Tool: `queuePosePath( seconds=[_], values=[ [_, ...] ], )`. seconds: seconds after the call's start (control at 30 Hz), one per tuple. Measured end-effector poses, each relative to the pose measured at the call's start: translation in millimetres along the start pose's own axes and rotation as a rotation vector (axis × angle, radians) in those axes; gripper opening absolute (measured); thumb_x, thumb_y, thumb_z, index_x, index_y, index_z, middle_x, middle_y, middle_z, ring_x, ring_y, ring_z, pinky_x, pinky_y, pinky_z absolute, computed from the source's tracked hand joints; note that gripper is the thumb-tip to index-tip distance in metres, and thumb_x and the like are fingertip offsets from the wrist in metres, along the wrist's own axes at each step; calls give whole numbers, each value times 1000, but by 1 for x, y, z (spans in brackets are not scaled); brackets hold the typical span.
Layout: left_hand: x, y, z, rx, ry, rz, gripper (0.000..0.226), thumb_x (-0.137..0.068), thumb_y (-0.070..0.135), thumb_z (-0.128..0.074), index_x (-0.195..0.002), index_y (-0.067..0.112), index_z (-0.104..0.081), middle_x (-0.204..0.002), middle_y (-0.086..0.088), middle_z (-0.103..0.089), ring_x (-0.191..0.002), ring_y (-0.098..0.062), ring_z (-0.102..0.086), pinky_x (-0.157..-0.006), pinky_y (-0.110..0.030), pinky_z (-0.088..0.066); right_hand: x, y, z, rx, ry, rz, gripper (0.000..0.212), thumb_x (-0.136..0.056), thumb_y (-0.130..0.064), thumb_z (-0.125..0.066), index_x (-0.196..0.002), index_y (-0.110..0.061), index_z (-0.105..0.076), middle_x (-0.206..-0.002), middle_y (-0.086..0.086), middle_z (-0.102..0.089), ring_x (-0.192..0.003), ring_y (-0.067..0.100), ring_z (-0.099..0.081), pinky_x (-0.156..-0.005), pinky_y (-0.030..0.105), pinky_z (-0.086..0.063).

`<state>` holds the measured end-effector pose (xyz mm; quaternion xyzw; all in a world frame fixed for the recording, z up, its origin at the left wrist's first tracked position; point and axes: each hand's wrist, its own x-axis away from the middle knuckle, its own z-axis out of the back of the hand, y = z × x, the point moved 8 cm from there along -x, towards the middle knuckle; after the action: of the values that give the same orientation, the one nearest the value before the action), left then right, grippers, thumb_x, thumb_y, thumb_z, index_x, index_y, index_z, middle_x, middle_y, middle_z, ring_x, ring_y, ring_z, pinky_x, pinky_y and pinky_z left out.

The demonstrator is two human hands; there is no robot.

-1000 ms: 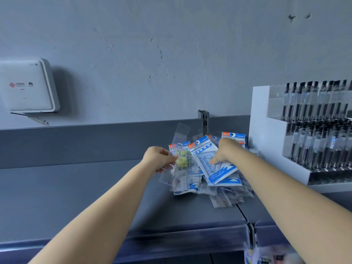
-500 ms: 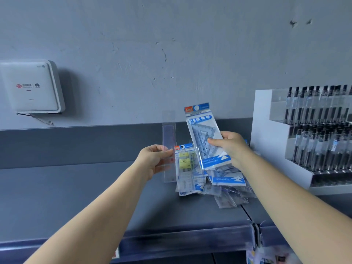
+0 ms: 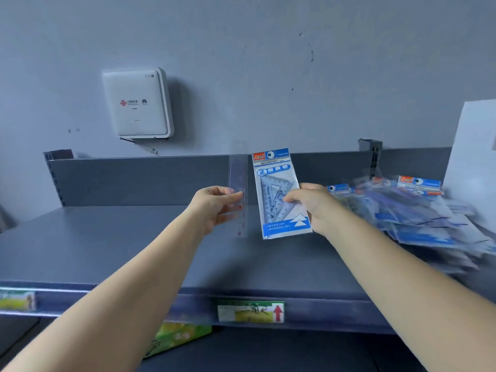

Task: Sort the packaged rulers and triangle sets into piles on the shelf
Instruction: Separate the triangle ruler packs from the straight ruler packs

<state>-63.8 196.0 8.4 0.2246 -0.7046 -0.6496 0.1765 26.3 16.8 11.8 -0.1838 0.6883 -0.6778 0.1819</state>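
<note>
My left hand (image 3: 214, 208) pinches a clear packaged ruler (image 3: 238, 183) and holds it upright above the grey shelf (image 3: 120, 253). Beside it, my right hand (image 3: 314, 208) grips a blue-and-white triangle set pack (image 3: 273, 178) labelled GEOMETRIC, also upright. Both packs hang in the air over the bare middle of the shelf. A loose heap of similar packs (image 3: 418, 218) lies on the shelf to the right, blurred.
A white wall box (image 3: 137, 103) hangs above the shelf's back panel (image 3: 139, 181). A white display stand (image 3: 472, 146) shows at the far right edge. A green price label (image 3: 249, 311) sits on the shelf's front rail. A metal upright (image 3: 371, 157) rises behind the heap.
Both hands have lifted a pack each off the heap and carried them left. The view has swung left, so the heap and the pen stand now sit at the right edge.
</note>
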Motion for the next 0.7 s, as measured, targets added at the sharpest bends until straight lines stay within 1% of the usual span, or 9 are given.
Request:
queuePosePath(
  seconds=[0.17,0.23,0.27,0.33,0.37,0.47,0.6,0.63,0.7],
  values=[
    [-1,1,77,-43,51,20,23,-81,6,-71,-70,14,-52,-51,5,-65,-47,-7,-66,-44,-20,-53,0,15,-69,74,-29,-29,10,-84,7,-57,-89,-1,-61,-91,16,-67,-83,34,-67,-77,44,-56],
    [0,0,100,-54,52,27,23,-81,5,-71,-70,14,-52,-52,4,-65,-46,-7,-65,-44,-19,-53,-3,16,-82,378,42,27,10,-80,5,-60,-77,-4,-57,-81,13,-60,-71,28,-61,-66,32,-53],
    [0,-2,112,-64,50,33,23,-81,5,-71,-70,13,-52,-56,2,-65,-46,-7,-65,-45,-20,-53,-2,16,-88,613,83,36,10,-79,1,-61,-81,-6,-54,-84,10,-54,-73,25,-55,-62,27,-45],
    [0,-4,135,-91,48,42,24,-81,6,-72,-70,13,-52,-66,-1,-64,-50,-9,-67,-47,-21,-54,-1,17,-98,1035,171,23,36,-81,-13,-65,-111,-5,-46,-109,9,-46,-99,27,-51,-70,27,-36],
    [0,-5,147,-102,50,42,24,-81,6,-72,-70,13,-52,-68,-2,-63,-51,-9,-67,-48,-21,-54,-1,16,-104,1148,200,37,46,-82,-17,-64,-120,-5,-42,-121,10,-42,-111,29,-46,-75,29,-36],
    [-1,-4,184,-127,72,43,25,-80,6,-72,-69,13,-51,-64,0,-64,-51,-9,-67,-48,-21,-54,-2,11,-137,1200,188,114,45,-82,-19,-60,-124,-9,-46,-127,11,-43,-116,31,-45,-84,32,-40],
    [-1,3,243,-214,130,36,23,-81,6,-72,-70,11,-52,-66,-5,-62,-48,-7,-65,-47,-20,-54,-2,9,-195,1171,68,158,11,-78,-14,-58,-86,-9,-64,-98,19,-55,-86,33,-55,-64,30,-43],
    [-2,5,260,-255,154,31,22,-80,6,-72,-71,10,-53,-68,-7,-62,-47,-6,-64,-46,-19,-54,-1,8,-208,1188,49,179,19,-79,-13,-59,-94,-5,-66,-104,19,-60,-93,33,-59,-73,33,-50],
    [0,11,293,-355,223,34,19,-80,8,-73,-72,8,-55,-69,-8,-62,-42,-4,-62,-44,-17,-51,-1,8,-230,1212,43,208,35,-81,-13,-59,-114,-3,-63,-119,13,-60,-112,29,-58,-92,40,-49]
  ],
)
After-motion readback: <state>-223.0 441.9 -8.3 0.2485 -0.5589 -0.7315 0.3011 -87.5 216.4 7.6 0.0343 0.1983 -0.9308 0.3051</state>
